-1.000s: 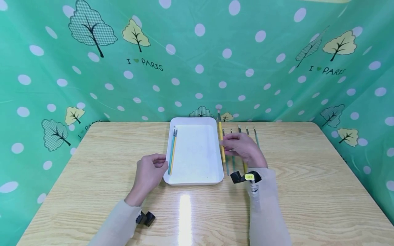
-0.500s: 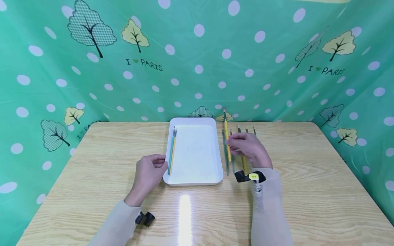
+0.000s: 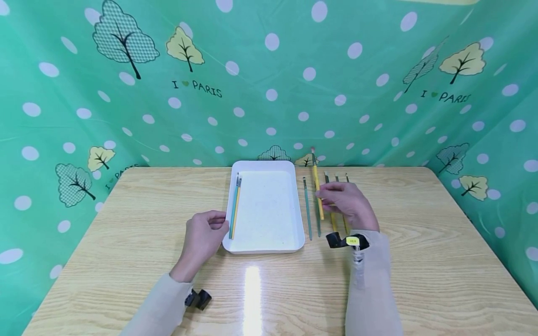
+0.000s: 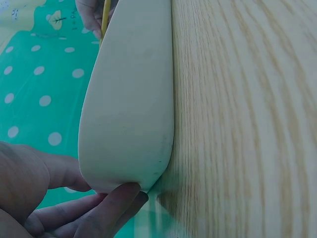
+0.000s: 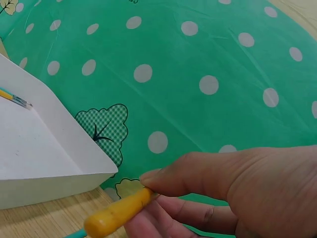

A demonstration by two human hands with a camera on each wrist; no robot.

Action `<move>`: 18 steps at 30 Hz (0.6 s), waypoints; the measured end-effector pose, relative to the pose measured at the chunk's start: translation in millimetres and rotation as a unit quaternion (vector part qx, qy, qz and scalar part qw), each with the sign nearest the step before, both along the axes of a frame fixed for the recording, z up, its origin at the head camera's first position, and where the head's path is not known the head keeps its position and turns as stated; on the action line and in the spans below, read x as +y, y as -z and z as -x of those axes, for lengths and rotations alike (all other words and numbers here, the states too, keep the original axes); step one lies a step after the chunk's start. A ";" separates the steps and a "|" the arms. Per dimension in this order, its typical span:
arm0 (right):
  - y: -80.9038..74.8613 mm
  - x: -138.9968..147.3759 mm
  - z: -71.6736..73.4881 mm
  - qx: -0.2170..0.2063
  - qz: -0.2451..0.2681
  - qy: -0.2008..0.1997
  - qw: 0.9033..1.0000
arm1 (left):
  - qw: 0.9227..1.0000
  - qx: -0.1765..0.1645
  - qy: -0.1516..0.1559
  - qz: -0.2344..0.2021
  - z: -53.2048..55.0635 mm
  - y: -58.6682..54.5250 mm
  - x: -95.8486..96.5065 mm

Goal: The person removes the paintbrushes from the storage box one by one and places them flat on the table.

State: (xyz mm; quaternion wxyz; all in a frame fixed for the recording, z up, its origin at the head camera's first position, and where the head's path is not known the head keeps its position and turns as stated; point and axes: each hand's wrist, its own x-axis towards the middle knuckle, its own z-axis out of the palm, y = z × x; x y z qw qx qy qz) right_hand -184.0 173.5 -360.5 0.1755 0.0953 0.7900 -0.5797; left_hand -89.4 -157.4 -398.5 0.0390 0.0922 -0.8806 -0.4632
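A yellow-handled paintbrush (image 3: 316, 175) is in my right hand (image 3: 349, 203), pinched between thumb and fingers, bristles pointing away. In the right wrist view its rounded yellow handle end (image 5: 111, 218) sticks out from the fingers. Below and around this hand lies a row of paintbrushes, among them a teal one (image 3: 308, 210) beside the tray; the hand hides parts of the others. My left hand (image 3: 203, 238) pinches the left wall of the white tray (image 3: 269, 210), thumb and fingers on either side, as the left wrist view shows. Inside that tray, a teal brush (image 3: 233, 212) and an orange-yellow brush (image 3: 237, 210) lie side by side at the left.
The wooden table (image 3: 420, 261) extends to both sides of the tray. A green polka-dot cloth (image 3: 269, 84) hangs behind its far edge and along the sides. Light reflects off the table (image 3: 252, 298) in front of the tray.
My right hand has moved rightward with the yellow paintbrush, away from the tray's right edge and over the row. More of the teal brush beside the tray shows. The left hand stays put.
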 end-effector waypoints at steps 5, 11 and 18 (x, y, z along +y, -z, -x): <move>-1.1 4.3 -0.5 -0.004 0.003 0.006 1.000 | 1.000 0.001 0.001 -0.001 -0.1 -0.3 0.1; -2.6 10.6 -1.6 -0.011 0.000 0.009 1.000 | 1.000 0.000 0.001 -0.002 -0.2 -0.6 0.1; -2.3 15.2 -2.8 -0.006 -0.013 0.015 1.000 | 1.000 -0.001 0.001 -0.006 -0.4 -0.7 0.1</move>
